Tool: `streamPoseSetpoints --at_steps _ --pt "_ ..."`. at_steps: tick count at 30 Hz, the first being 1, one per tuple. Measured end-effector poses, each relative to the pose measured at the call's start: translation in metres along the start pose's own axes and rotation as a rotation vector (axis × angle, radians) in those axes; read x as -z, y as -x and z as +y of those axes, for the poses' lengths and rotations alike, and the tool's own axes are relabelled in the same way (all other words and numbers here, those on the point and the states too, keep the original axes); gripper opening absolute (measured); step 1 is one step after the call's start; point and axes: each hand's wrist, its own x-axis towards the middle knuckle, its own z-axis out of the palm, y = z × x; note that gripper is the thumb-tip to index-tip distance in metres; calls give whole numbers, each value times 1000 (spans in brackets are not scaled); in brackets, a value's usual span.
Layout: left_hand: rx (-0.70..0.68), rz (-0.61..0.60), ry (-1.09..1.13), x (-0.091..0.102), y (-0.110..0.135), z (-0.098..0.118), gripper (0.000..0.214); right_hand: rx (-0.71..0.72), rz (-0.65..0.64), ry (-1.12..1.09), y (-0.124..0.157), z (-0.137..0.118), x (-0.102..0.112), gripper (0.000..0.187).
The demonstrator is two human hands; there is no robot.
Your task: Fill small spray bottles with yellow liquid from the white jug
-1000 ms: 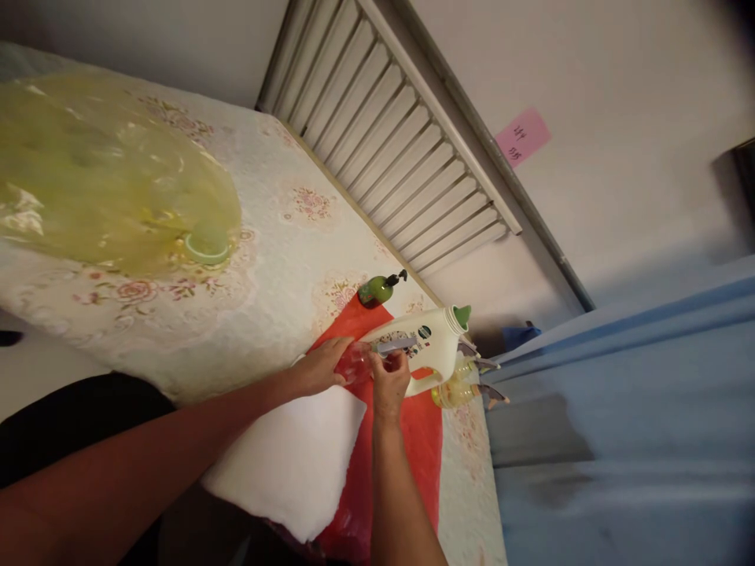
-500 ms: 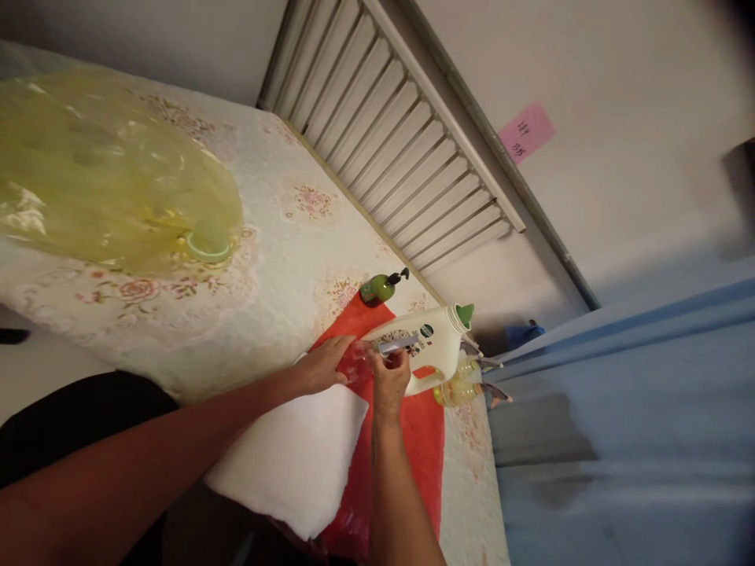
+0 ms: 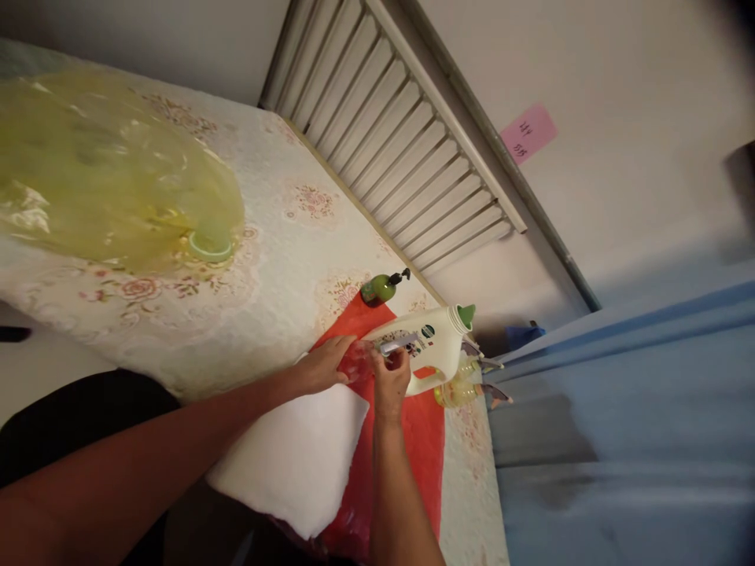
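My left hand is closed around a small clear plastic container, through which the red cloth shows. At the other end of that container, my right hand pinches a slim grey-white object; its exact kind is too small to make out. Behind it lies a large cream jug with a handle, a label and a green spout at its open neck. A folded white towel lies under and beside my left wrist. Beneath these spreads a red cloth.
A green pump bottle lies beyond the hands. Yellow trigger-spray bottles stand at the table's right side. A yellow plastic bag with a green-rimmed cup fills the left. A radiator borders the floral tablecloth; a blue curtain hangs right.
Both hands keep nearly the same position and hold. The view has shifted very slightly.
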Motion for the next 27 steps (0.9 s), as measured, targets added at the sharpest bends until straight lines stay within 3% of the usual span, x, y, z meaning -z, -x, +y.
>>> streamPoseSetpoints --at_steps 4,7,10,17,23,27 --pt "31 -21 -29 -1 -1 -2 76 64 -189 -130 3 2 6 36" --pt "33 -28 -30 0 -1 -2 76 5 -79 -47 1 3 3 31" --pt "12 -25 -21 1 0 0 73 -42 46 43 0 1 -2 37" --pt "20 -9 -24 1 1 1 74 59 -166 -57 1 2 5 37" --pt "34 -38 -22 0 -1 -1 76 -39 62 78 0 -3 -2 38" --pt "42 -20 -23 1 0 0 74 30 -115 -52 3 -6 2 40"
